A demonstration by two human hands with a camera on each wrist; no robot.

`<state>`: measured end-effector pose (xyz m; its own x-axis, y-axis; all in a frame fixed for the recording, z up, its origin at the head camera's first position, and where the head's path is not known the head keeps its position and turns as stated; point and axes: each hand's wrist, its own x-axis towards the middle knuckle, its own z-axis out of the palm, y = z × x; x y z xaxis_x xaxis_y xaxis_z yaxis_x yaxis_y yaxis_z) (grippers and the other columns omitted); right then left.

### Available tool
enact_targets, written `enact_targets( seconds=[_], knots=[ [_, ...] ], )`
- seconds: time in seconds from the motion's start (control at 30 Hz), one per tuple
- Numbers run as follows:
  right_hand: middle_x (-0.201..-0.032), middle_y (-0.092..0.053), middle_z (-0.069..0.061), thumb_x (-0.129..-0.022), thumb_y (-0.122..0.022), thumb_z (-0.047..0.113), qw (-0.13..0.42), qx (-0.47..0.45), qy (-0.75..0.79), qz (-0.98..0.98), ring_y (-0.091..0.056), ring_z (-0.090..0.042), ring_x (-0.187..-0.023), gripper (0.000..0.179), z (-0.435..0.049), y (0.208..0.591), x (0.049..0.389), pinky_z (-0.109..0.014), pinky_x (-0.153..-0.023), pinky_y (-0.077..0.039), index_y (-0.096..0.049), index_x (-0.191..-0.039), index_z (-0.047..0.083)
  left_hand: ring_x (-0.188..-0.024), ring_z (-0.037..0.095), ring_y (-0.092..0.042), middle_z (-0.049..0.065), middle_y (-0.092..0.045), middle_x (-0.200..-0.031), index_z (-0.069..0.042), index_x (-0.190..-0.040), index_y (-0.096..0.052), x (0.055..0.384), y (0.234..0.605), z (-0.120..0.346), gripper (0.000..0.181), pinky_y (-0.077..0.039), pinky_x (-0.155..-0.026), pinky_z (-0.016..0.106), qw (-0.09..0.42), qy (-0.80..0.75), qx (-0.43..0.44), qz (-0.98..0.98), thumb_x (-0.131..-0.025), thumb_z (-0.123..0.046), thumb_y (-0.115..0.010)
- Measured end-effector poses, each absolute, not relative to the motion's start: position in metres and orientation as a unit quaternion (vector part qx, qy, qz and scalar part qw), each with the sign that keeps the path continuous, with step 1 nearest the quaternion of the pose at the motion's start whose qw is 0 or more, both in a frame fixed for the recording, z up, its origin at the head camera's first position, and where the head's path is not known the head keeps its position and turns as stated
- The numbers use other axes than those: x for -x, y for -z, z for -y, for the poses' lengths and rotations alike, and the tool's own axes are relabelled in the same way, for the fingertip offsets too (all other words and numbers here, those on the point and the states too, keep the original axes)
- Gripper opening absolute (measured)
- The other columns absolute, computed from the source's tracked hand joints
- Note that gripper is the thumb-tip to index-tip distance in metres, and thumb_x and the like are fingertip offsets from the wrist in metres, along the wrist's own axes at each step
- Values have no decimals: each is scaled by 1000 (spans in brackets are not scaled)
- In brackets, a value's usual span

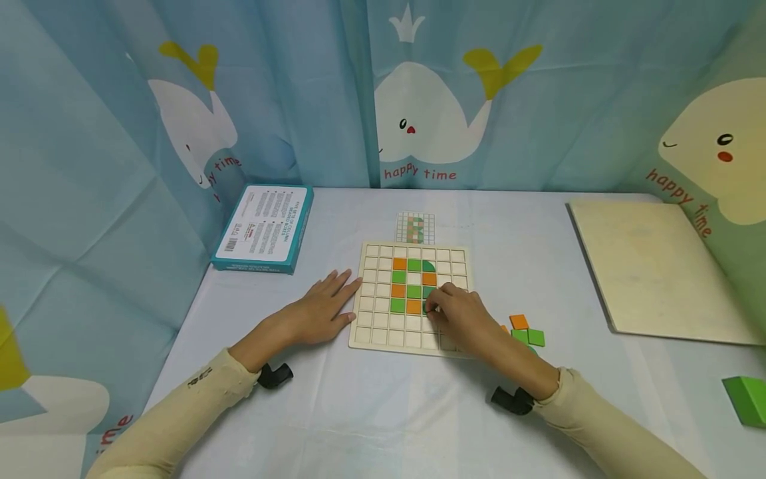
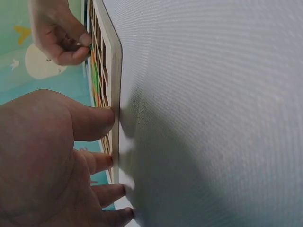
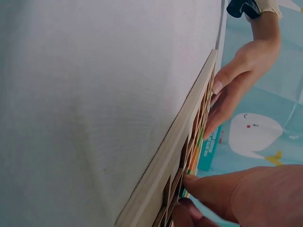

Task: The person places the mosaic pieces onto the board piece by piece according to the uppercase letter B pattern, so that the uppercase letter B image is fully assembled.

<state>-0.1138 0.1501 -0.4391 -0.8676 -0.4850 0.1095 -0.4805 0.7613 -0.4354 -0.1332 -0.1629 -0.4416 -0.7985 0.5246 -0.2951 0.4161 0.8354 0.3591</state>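
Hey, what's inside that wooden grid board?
Orange tiles and green tiles sit in middle columns of the wooden grid board. The right hand covers some cells, so their contents can't be seen.

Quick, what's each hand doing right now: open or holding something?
Left hand: open, touching the edge of the board.
Right hand: closed, pinching a dark green tile.

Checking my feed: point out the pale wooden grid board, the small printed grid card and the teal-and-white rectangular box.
Pale wooden grid board [image 1: 397,321], head view: a bare lower cell.
Small printed grid card [image 1: 415,228], head view: its printed middle.
Teal-and-white rectangular box [image 1: 263,223], head view: white panel on top.
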Motion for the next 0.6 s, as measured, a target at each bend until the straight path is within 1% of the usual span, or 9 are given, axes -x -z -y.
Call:
enact_targets(
  seconds=[0.1,0.27,0.33,0.47,0.6],
  knots=[
    [-99,-67,-6,-93,-78,-1,0,280,235,-931,-64,-21,-88,11,-152,439,113,-44,-77,-50,-74,-100,7,-164,38,-5,14,-9,-177,-16,-171,-18,133,442,163,71,-15,-130,59,194,-143,-250,-938,-111,-41,-48],
    [-108,-66,-6,-95,-77,1,16,287,238,-928,-65,-21,-92,14,-164,434,115,-46,-81,-51,-75,-106,8,-164,39,-5,15,-10,-177,-16,-171,-18,132,442,163,71,-15,-130,59,194,-142,-251,-938,-111,-40,-48],
    [-111,-67,-6,-95,-77,2,21,272,237,-932,-67,-22,-95,15,-174,427,116,-48,-83,-51,-75,-108,9,-164,38,-5,14,-9,-177,-16,-171,-18,133,442,163,71,-15,-130,59,195,-140,-251,-938,-111,-40,-48],
    [-116,-66,-13,-97,-74,1,33,228,239,-943,-68,-31,-102,19,-203,411,119,-52,-88,-55,-72,-115,5,-163,40,-6,16,-9,-177,-15,-171,-18,133,440,163,71,-15,-130,60,195,-143,-253,-937,-111,-39,-48],
    [-122,-64,-20,-99,-72,3,54,184,245,-950,-66,-37,-106,25,-241,397,120,-54,-88,-56,-69,-123,0,-163,42,-7,17,-10,-177,-13,-170,-19,132,439,163,71,-16,-129,61,193,-146,-256,-936,-111,-38,-49]
  ],
)
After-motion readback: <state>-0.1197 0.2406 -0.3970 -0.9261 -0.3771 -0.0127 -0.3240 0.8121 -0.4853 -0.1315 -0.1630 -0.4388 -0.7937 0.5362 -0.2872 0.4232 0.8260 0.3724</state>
